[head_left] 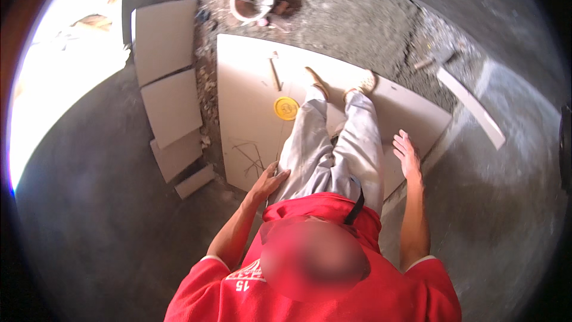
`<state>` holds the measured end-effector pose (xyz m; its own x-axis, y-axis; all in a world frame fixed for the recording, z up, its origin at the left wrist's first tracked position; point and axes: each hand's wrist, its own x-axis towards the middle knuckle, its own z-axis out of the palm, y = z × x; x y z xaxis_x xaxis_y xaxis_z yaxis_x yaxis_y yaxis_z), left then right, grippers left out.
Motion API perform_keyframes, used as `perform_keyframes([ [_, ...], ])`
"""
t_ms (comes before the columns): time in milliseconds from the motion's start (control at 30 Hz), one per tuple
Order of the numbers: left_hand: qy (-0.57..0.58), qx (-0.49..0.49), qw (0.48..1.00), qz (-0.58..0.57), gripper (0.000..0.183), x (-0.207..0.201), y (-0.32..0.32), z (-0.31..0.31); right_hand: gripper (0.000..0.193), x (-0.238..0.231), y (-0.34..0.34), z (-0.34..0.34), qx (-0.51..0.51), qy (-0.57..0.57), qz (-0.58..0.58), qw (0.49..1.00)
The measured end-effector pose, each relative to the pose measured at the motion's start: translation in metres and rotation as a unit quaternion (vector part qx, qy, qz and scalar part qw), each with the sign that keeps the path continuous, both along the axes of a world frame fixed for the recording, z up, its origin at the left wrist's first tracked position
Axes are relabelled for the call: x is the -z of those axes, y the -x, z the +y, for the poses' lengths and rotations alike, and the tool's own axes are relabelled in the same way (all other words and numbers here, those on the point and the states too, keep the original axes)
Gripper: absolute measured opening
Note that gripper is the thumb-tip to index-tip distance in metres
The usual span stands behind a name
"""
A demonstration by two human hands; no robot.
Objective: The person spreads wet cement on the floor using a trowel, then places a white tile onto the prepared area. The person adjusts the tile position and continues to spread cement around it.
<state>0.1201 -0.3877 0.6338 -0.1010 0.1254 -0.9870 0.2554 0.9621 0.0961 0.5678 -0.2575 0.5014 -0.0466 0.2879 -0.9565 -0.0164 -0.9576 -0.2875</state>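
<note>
My left hand (271, 181) rests against the side of my left thigh, fingers stretched out and holding nothing. Off to the right, my right hand (407, 152) hangs in the air with its fingers extended, above the edge of a large pale board or slab (244, 101). Both my feet stand on this slab. Ahead of my left foot's side lies a hammer (274, 73) with a wooden handle. Closer to my left leg is a round yellow disc-shaped thing (286, 108). Dark thin lines cross the slab near my left hand.
Several pale flat tiles (164, 42) lie at the left. A bucket (251, 1) with something in it stands at the far side, near rough grey mortar (351, 18). A trowel (438, 59) and a long pale strip (472, 107) lie at the right.
</note>
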Motion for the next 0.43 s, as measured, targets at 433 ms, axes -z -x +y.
perform_keyframes([
  [433,-0.079,-0.399,0.91,-0.081,0.08,-0.019,-0.036,-0.129,0.074,0.011,-0.034,0.014,-0.234,0.034,-0.121,0.964],
])
